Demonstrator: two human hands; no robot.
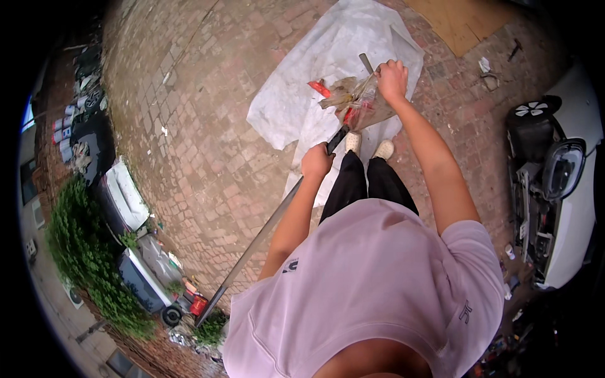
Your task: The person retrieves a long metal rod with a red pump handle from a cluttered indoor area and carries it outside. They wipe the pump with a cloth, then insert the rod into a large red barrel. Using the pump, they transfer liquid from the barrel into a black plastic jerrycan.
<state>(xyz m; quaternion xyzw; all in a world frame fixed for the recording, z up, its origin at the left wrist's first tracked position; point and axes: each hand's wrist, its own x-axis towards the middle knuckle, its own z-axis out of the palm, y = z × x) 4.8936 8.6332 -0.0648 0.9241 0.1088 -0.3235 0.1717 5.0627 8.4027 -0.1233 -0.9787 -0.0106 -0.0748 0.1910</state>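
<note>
My left hand (317, 162) is wrapped round a long grey-and-black pole (252, 246), which slants down past my left side. Its upper end meets a tangle of brown, rag-like material (343, 94) with red pieces (320, 89) in it. A thin, see-through plastic sheet (378, 110) hangs beside the tangle. My right hand (392, 79) is closed at the tangle's upper right, its fingers pinched on something too small to make out. Close to those fingers a flat grey strip (365, 62) sticks up. Beneath everything a white sheet (283, 94) lies spread on the paving.
My light-coloured shoes (353, 142) stand at the sheet's near edge. A partly dismantled white car (561, 233) is on the right. Brown board (466, 25) lies at the far right. Car parts (123, 192) and a green bush (88, 252) line the left.
</note>
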